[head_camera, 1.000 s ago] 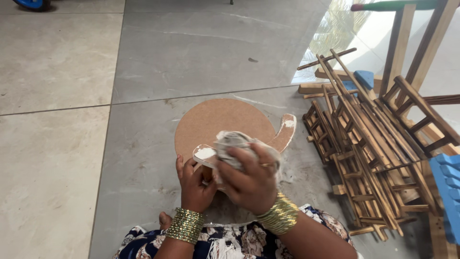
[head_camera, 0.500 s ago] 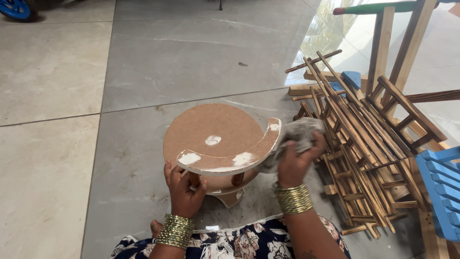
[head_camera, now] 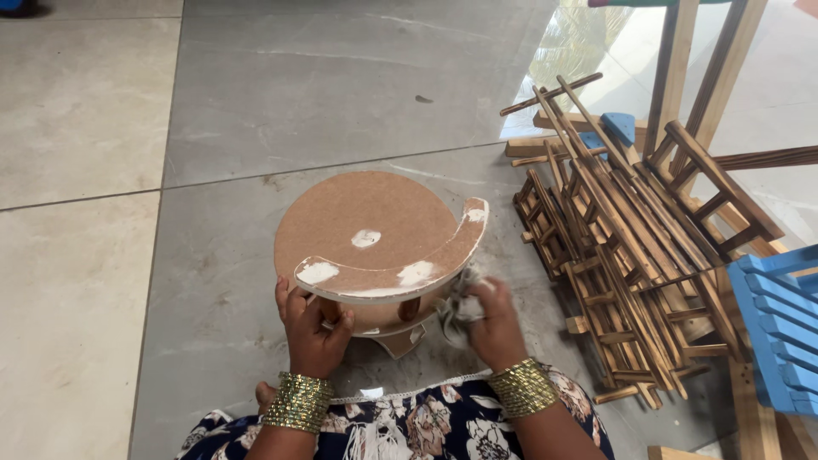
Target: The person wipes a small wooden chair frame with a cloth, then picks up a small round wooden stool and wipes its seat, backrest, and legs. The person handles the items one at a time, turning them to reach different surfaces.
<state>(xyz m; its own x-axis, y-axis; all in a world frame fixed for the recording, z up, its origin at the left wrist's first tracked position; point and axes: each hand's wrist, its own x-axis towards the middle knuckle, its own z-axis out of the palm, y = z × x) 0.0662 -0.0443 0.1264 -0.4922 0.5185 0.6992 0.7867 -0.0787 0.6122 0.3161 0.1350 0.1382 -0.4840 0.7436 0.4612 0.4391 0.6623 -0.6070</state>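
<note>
A small round fibreboard stand (head_camera: pixel 366 217) with a curved upper rail and white filler patches sits on the floor in front of me. My left hand (head_camera: pixel 308 328) grips its near left edge, fingers under the rail. In my right hand (head_camera: pixel 492 325) is a crumpled grey-white cloth (head_camera: pixel 460 307), pressed against the stand's near right side below the rail. Both wrists wear gold bangles.
A heap of small brown wooden slatted frames (head_camera: pixel 630 255) lies to the right on the grey tiled floor (head_camera: pixel 170 170). A blue slatted piece (head_camera: pixel 780 319) is at the far right. Tall wooden legs (head_camera: pixel 682 60) stand behind. My patterned fabric lap (head_camera: pixel 409 422) is at the bottom edge.
The cloth moved from the top of the stand to its right edge, then down to the near right side. My left hand shifted to the near left edge.
</note>
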